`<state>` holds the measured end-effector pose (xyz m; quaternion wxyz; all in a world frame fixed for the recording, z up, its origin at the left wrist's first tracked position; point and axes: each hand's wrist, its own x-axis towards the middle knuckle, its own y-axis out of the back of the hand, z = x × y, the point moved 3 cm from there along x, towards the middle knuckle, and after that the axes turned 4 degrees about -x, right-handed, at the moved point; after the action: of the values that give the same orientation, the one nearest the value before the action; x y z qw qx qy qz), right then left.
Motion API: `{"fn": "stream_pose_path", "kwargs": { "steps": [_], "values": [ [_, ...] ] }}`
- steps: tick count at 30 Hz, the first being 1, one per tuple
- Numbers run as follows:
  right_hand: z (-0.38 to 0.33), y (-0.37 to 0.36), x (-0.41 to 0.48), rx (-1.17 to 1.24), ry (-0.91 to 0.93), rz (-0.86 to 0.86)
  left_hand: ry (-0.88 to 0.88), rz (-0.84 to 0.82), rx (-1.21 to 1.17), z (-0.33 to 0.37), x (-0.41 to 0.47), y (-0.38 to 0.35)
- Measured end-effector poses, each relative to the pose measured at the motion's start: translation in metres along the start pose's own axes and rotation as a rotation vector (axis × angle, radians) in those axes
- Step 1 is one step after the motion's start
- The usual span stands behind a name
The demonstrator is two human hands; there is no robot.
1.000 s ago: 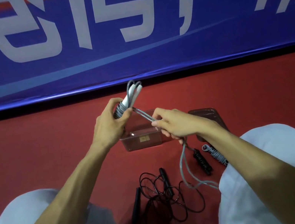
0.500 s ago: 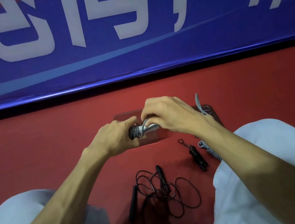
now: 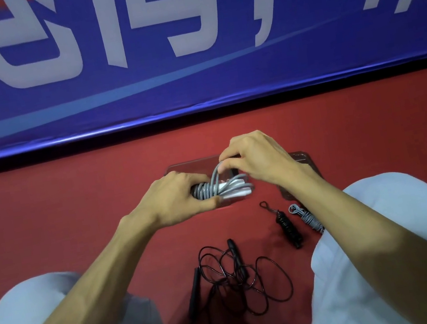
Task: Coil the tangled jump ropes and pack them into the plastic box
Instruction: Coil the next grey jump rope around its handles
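**A:** Left side first. What was the left hand (image 3: 175, 196) doing?

**B:** Fingers curled round the grey bundle (image 3: 222, 188), thumb underneath. It clamped handles and wraps so they couldn't spring loose. Held right over the plastic box (image 3: 190, 163), probably for a short drop in.

**A:** Right hand (image 3: 258, 160)?

**B:** Thumb and forefinger pinched one loop of the same rope, raised just above the bundle. Looked like a locking tuck.

**A:** Floor?

**B:** Tangled black rope (image 3: 240, 279) between the knees, not coiled yet. To its right, a wound black rope (image 3: 288, 227) and a wound grey rope (image 3: 308, 218) lay side by side, unboxed. The lid (image 3: 303, 159) lay past the right wrist, off so the box stayed open.
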<state>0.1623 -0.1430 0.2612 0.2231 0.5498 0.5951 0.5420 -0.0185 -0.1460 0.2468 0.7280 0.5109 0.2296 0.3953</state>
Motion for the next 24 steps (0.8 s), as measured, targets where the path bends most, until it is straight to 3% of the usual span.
{"fn": "stream_pose_path", "kwargs": {
  "steps": [5,11,16,24],
  "values": [
    [0.015,-0.01,0.002,0.11,-0.052,0.0,0.041,0.094,-0.599,0.001,-0.003,0.011],
    [-0.005,-0.011,0.001,0.399,-0.191,-0.071,0.06,0.208,-0.936,0.001,-0.002,0.013],
    [-0.008,-0.008,-0.002,0.587,-0.227,-0.155,0.102,0.304,-0.977,0.0,0.001,0.013],
    [-0.005,-0.013,-0.006,0.584,-0.31,-0.386,0.257,0.467,-0.864,-0.023,0.01,0.002]
  ]
}}
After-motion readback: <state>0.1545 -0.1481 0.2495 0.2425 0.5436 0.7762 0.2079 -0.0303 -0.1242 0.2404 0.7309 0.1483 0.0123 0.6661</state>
